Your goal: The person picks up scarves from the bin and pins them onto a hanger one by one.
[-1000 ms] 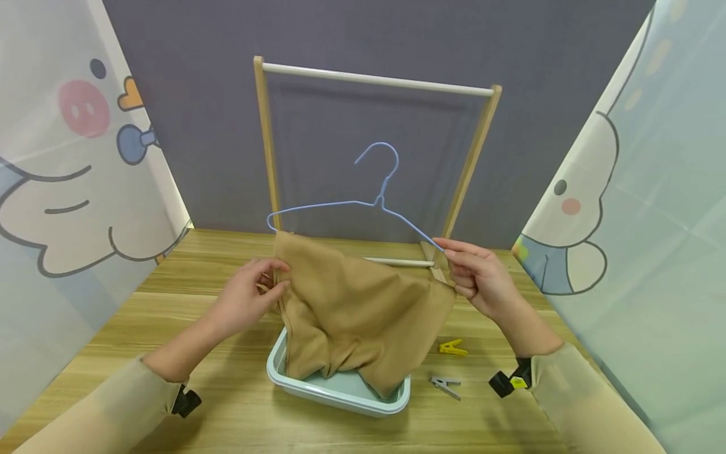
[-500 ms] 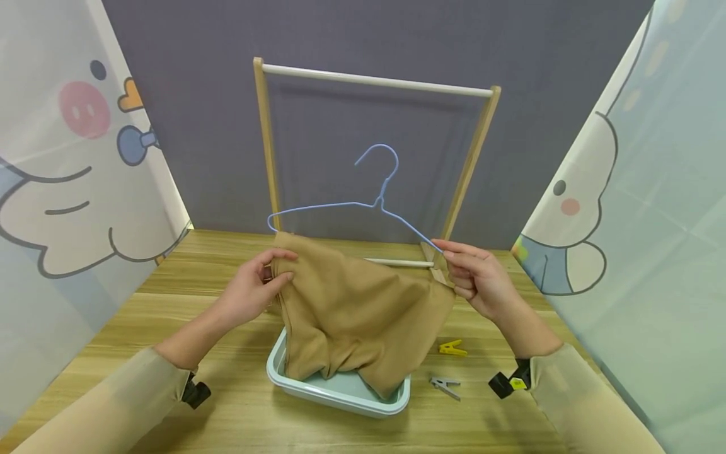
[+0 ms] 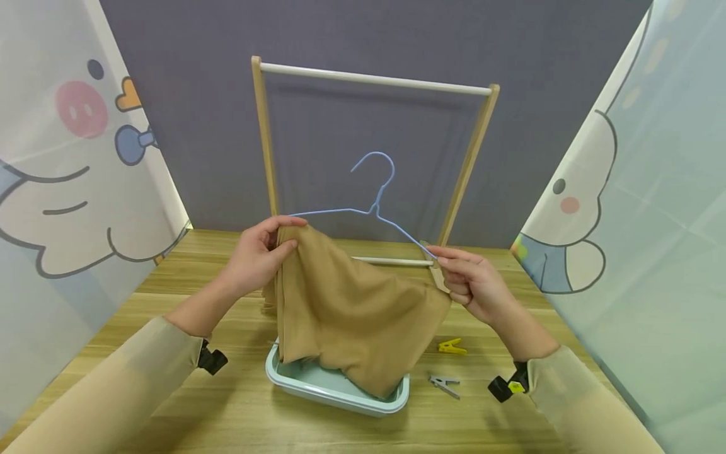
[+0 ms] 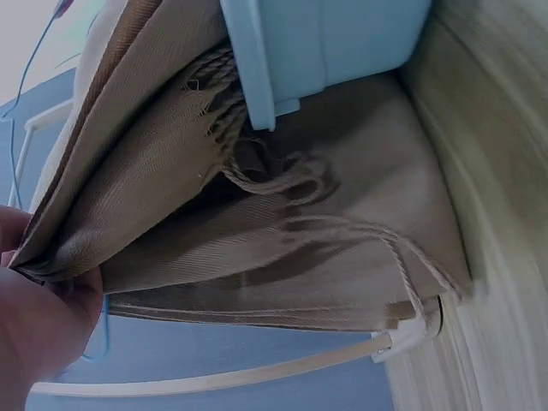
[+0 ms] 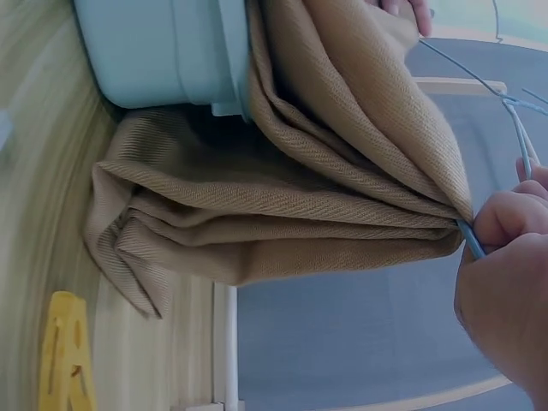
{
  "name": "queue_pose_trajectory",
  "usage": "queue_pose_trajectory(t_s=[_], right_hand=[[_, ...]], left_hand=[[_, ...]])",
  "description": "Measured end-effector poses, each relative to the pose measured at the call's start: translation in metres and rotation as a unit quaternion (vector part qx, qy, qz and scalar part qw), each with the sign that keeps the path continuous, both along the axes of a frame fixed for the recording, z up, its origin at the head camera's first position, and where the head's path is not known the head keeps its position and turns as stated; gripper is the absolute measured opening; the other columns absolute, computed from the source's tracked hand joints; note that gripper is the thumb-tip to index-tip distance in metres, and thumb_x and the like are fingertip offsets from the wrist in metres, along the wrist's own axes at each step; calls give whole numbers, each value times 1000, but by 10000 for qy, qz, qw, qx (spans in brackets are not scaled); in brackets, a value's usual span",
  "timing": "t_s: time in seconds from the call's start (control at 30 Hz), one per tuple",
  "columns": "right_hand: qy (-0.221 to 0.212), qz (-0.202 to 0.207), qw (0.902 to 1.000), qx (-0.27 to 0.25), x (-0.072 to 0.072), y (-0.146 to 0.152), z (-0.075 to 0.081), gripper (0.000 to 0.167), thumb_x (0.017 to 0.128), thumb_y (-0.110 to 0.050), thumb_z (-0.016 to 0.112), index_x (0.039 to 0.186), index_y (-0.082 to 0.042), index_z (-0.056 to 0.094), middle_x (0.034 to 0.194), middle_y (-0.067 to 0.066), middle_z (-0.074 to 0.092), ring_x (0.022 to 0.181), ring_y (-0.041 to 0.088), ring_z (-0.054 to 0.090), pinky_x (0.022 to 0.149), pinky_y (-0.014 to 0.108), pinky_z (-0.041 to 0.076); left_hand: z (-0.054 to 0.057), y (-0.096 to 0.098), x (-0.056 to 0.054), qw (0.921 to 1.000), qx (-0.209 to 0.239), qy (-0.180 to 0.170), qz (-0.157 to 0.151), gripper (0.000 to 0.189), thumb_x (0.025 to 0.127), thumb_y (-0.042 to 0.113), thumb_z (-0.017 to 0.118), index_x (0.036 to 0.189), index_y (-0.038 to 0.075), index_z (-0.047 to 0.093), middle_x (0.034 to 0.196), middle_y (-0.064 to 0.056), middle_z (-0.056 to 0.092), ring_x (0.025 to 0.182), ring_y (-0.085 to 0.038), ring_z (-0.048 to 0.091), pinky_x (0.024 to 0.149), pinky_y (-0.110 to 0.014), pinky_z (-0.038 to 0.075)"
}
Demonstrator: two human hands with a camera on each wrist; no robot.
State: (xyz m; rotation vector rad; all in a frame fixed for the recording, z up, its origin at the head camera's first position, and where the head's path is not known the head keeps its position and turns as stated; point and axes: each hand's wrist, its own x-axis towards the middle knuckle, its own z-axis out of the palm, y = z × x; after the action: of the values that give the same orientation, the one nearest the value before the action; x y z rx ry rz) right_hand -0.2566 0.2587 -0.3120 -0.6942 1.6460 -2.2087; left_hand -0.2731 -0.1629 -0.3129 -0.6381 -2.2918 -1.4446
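Left hand [image 3: 256, 253] pinched the upper left edge of the brown cloth [image 3: 363, 325] between thumb and fingers, the thumb in front and the other fingers behind. Half a second earlier it sat lower on that edge; since then it had risen and drawn the side up with it, so the near left corner hung higher over the tray [image 3: 336, 396] and more of the tray's inside showed. The hanger's left end, in plain sight earlier, was now hidden behind the fingers. For the work in hand, that seemed to mean the left side of the cloth was being brought up level with the hanger — an adjustment, probably, rather than a fresh start.

Right hand [image 3: 478, 282] pinched the sloping right arm of the blue hanger [image 3: 376, 207], just beside where the cloth gathered on the wire. The cloth hung from the hanger, one part over the tray and another behind it; the lower bar was covered, so how it passed inside could not be told. In the left wrist view a twisted fringe [image 4: 221, 98] edged the cloth.

Behind stood the rack [image 3: 374, 79], well apart from the hook. Yellow clip [image 3: 452, 346] and grey clip [image 3: 445, 384] lay on the table [image 3: 238, 403], right of the tray.
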Motion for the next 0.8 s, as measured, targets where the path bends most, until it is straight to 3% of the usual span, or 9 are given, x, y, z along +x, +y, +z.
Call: queue_pose_trajectory(t_s=[0.07, 0.13, 0.23, 0.33, 0.4, 0.5, 0.63, 0.8], right_hand=[[-19, 64, 10000, 28, 0, 0, -1, 48, 116, -2, 42, 131, -25, 81, 69, 0, 13, 53, 13, 8, 49, 31, 2], [-5, 85, 9999, 54, 1, -1, -2, 49, 117, -3, 41, 131, -26, 81, 69, 0, 13, 53, 13, 8, 49, 31, 2], [31, 59, 10000, -2, 1, -2, 0, 50, 117, -2, 39, 130, -26, 81, 69, 0, 14, 52, 13, 8, 49, 31, 1], [62, 37, 9999, -89, 0, -2, 3, 51, 116, -1, 39, 129, -25, 82, 69, 0, 13, 51, 12, 8, 48, 31, 0], [68, 49, 9999, -136, 0, -2, 4, 52, 116, -1, 38, 129, -25, 82, 69, 0, 13, 51, 12, 7, 48, 31, 0], [59, 62, 9999, -137, 0, -2, 3, 52, 116, 0, 38, 129, -24, 82, 69, 0, 13, 52, 12, 7, 48, 30, 0], [-17, 116, 9999, -100, 0, -2, 2, 49, 116, -2, 41, 130, -24, 82, 69, 0, 14, 52, 12, 8, 48, 30, 1], [-12, 286, 9995, -124, 1, -1, 2, 49, 117, -2, 40, 131, -24, 81, 69, 0, 13, 52, 13, 8, 48, 30, 1]], left_hand=[[1, -1, -1, 9997, -146, -156, 105, 34, 105, 2, 69, 136, 14, 74, 81, -10, 64, 62, -10, 45, 55, -24, 41], [-1, -3, -2, 9986, -316, -357, 212, 32, 105, 4, 69, 135, 13, 75, 104, -14, 73, 70, -12, 51, 60, -24, 45], [-7, -8, -1, 9958, -674, -311, 528, 27, 104, 5, 70, 129, 12, 78, 130, -14, 70, 92, -17, 56, 76, -27, 49], [-16, -14, 2, 9935, -821, -72, 788, 24, 104, 8, 74, 127, 10, 80, 124, -17, 64, 107, -23, 59, 82, -29, 50], [-21, -18, 4, 9928, -810, 71, 877, 26, 104, 9, 75, 130, 10, 79, 120, -18, 63, 101, -25, 62, 78, -27, 52], [-27, -21, 6, 9928, -710, 244, 936, 27, 105, 9, 73, 132, 8, 78, 115, -18, 66, 89, -16, 66, 69, -19, 53], [-27, -24, 2, 9901, -458, 699, 1124, 23, 104, 2, 73, 125, 3, 80, 104, -17, 68, 82, 1, 60, 72, -9, 51], [-22, -26, -2, 9851, -325, 1033, 1339, 20, 103, 2, 75, 121, 2, 83, 103, -16, 66, 84, 4, 57, 69, -7, 48]])
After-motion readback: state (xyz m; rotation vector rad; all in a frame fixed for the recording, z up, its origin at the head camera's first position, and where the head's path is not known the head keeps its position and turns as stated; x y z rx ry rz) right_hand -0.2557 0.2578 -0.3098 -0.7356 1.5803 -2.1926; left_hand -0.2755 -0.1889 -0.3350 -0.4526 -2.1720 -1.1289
